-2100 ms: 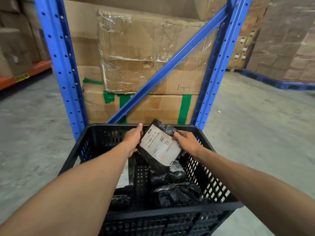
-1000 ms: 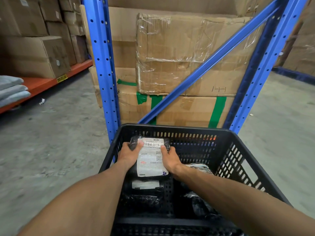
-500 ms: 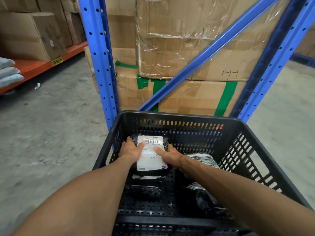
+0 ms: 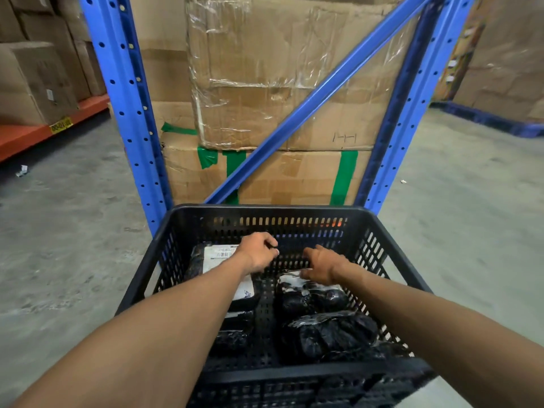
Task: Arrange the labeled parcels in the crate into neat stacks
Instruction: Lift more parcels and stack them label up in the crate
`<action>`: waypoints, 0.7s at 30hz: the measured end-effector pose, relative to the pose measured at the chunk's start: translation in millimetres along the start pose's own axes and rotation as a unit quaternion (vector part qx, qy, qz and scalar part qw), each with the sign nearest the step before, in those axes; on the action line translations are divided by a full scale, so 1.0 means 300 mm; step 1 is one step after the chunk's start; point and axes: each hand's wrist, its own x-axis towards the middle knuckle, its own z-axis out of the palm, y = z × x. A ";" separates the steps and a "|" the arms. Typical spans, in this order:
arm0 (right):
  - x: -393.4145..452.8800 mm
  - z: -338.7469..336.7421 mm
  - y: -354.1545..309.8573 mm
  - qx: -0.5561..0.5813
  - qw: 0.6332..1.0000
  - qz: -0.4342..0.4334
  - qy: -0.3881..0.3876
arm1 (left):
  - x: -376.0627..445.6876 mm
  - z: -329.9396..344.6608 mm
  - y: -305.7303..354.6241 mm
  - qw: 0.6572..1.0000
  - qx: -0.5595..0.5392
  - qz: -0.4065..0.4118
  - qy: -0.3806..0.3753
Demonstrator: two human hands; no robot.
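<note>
**Soft poly parcels, best taken by their flat edges**

Head view: in the black crate (image 4: 391, 260), a labeled parcel (image 4: 223, 260) lies flat at far left. The left hand (image 4: 259, 254) hovers over it, loosely curled, holding nothing. The right hand (image 4: 321, 265), fingers spread, touches the crumpled parcel (image 4: 312, 295) on the right. These look light, limp and slippery.

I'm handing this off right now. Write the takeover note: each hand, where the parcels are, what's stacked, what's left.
Left hand: empty, fingers loosely curled, above the crate's far left.
Right hand: open, no grip yet, reaching at the top black parcel on the right side.
Crate: the labeled parcel lies label-up at the far left, on top of another parcel.
Done: the left stack is begun.
Left: the right side is a loose, crumpled heap, including the front parcel; flatten and stack these.
</note>
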 end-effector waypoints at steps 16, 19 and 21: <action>0.032 0.200 0.242 0.009 0.991 0.045 -0.128 | 0.092 0.316 -0.020 0.952 -0.023 -0.237 -0.190; 0.017 0.188 0.264 0.042 0.993 0.023 -0.111 | 0.110 0.328 -0.044 0.960 -0.001 -0.216 -0.179; 0.000 0.176 0.267 0.047 0.995 0.007 -0.089 | 0.102 0.327 -0.044 0.961 -0.030 -0.220 -0.166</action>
